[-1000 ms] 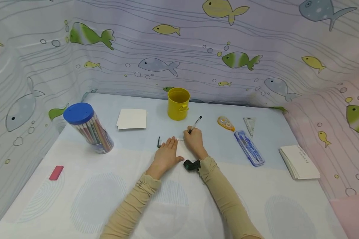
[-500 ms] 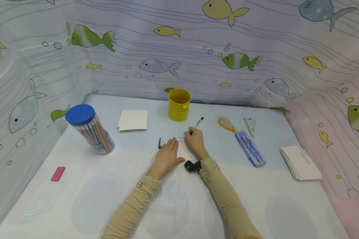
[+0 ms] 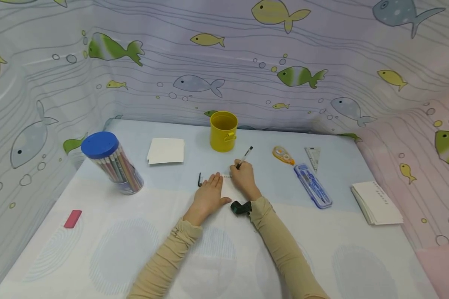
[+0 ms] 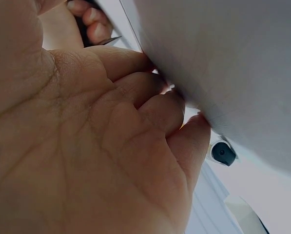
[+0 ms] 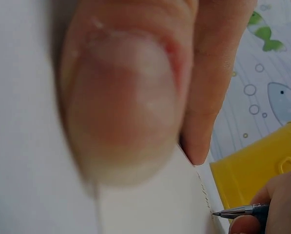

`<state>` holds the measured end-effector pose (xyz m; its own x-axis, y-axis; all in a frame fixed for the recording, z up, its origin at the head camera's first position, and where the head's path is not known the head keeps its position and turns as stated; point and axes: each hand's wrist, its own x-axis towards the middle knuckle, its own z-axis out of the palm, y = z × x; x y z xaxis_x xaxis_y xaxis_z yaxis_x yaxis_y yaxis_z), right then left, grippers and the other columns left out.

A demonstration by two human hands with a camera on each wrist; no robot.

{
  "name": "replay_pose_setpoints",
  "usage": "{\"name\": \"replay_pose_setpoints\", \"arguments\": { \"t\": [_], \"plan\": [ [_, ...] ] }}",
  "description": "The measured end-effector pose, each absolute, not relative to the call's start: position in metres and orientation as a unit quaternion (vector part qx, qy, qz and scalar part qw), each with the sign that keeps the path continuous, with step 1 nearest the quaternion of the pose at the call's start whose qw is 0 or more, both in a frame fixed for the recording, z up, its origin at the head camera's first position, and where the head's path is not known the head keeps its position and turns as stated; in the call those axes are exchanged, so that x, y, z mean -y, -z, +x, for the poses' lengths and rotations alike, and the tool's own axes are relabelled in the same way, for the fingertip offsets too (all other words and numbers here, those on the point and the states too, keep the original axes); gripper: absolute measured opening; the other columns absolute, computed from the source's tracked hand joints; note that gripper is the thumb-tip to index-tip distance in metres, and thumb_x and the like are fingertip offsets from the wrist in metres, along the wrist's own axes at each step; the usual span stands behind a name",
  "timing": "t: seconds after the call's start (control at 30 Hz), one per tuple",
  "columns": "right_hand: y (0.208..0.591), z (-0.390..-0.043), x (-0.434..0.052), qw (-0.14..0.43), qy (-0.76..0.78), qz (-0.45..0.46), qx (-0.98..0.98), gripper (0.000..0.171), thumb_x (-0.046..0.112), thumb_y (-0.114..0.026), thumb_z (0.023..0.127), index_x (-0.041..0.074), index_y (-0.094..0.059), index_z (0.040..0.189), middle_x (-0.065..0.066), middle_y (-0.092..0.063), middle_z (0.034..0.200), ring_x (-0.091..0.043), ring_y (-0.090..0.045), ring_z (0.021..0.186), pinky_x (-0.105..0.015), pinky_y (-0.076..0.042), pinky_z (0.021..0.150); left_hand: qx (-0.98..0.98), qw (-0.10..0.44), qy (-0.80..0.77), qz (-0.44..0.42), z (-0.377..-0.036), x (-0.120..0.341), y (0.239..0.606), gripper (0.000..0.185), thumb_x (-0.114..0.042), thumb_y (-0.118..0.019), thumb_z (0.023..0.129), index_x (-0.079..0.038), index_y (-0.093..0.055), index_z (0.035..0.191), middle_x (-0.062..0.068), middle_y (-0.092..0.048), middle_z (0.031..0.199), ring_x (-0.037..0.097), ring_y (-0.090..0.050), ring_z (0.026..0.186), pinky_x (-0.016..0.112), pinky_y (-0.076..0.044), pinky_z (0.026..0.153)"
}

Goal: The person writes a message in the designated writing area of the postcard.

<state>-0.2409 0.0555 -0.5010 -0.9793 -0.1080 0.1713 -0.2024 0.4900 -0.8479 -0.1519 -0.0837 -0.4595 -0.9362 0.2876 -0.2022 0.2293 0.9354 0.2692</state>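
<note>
Right grip (image 3: 243,176) on pen (image 3: 244,157), fish-print table (image 3: 224,249)

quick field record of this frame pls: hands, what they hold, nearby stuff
left hand: flat, fingers straight, pressing the white paper sheet
right hand: grips the black ballpoint pen, tip at the sheet's far edge
behind: yellow metal cup, upright
left side: clear pencil tub with blue lid, tilted; red eraser
right side: blue compass case, white card stack

Both arms wear long, snug beige sleeves (image 3: 284,253), ribbed at the wrists.
</note>
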Motion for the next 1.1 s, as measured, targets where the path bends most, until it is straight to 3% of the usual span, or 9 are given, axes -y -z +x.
{"name": "replay_pose_setpoints", "arguments": {
  "t": [1.1],
  "plan": [
    [0.5015,-0.2414,-0.0571,0.041,-0.486,0.101,0.867,0.039,0.005,-0.049,0.089,0.014,-0.03,0.056,0.008,-0.021,0.048,-0.008,-0.018,0.046,-0.02,-0.017,0.046,-0.977,0.124,-0.118,0.129,-0.1516,0.0829,0.4588,0.084,-0.051,-0.058,0.092,0.003,-0.03,0.149,0.019,-0.023,0.159,0.032,-0.022,0.149,0.045,-0.024,0.121]
  ]
}}
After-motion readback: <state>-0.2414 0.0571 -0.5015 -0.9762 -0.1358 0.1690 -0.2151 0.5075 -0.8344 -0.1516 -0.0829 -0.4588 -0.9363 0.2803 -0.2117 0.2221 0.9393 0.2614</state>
